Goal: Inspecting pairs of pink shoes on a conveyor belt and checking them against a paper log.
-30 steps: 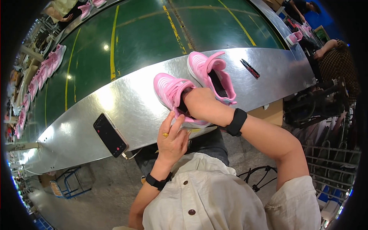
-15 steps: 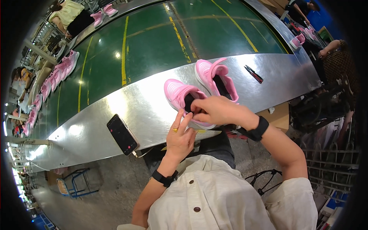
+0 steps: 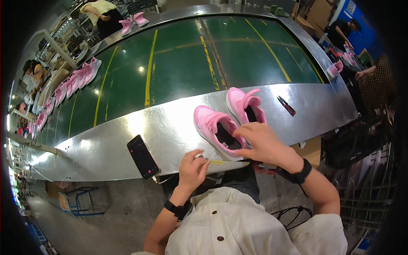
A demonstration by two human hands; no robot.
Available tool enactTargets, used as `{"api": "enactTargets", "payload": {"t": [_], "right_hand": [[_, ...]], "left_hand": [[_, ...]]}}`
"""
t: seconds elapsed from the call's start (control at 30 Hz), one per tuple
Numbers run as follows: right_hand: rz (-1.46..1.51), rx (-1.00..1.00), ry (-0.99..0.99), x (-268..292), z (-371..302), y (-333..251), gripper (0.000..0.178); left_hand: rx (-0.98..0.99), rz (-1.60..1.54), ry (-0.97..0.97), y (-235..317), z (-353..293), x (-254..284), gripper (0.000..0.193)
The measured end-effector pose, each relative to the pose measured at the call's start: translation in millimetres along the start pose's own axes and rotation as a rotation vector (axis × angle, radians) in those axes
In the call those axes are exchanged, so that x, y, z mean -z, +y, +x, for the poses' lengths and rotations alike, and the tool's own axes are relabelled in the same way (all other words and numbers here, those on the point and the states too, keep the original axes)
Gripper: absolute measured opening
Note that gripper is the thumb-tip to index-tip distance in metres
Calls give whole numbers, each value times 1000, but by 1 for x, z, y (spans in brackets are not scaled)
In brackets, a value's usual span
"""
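A pink sneaker (image 3: 209,120) with a white sole and black inside stands on the metal table edge, heel toward me. Behind it to the right is its matching sneaker (image 3: 236,100). My right hand (image 3: 265,143) is at the nearer sneaker's heel, thumb and forefinger spread apart at the collar. Left of that heel, my left hand (image 3: 192,171) is curled, its fingertips pinched near a small pale bit I cannot make out. Beside those fingertips, a pale flat piece with a yellow strip (image 3: 217,162) lies along the table edge, partly hidden.
A phone (image 3: 143,157) with a cable lies to the left, and nippers (image 3: 286,106) lie to the right. Beyond the metal ledge runs a green conveyor belt (image 3: 178,63). Pink shoes (image 3: 76,80) line its left side. Other people work around it. A blue stool (image 3: 80,200) stands lower left.
My right hand has drawn out of the nearer sneaker to its heel, fingers spreading. My left hand has come off the shoe, down and left. The whole view has shifted.
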State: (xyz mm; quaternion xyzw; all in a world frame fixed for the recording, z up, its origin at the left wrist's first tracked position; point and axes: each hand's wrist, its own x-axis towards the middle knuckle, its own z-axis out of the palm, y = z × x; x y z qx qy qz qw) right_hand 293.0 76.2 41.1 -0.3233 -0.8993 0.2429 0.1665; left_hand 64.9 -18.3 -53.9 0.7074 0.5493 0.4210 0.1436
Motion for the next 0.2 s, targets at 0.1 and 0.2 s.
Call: {"api": "enactTargets", "payload": {"t": [0.1,0.2], "right_hand": [[-297,-198,-111,25,-10,5,61],[-219,-370,-497,17,4,8,67]], "left_hand": [[221,-131,-46,-20,-6,-3,8],[185,-56,-108,-20,5,-12,8]]}}
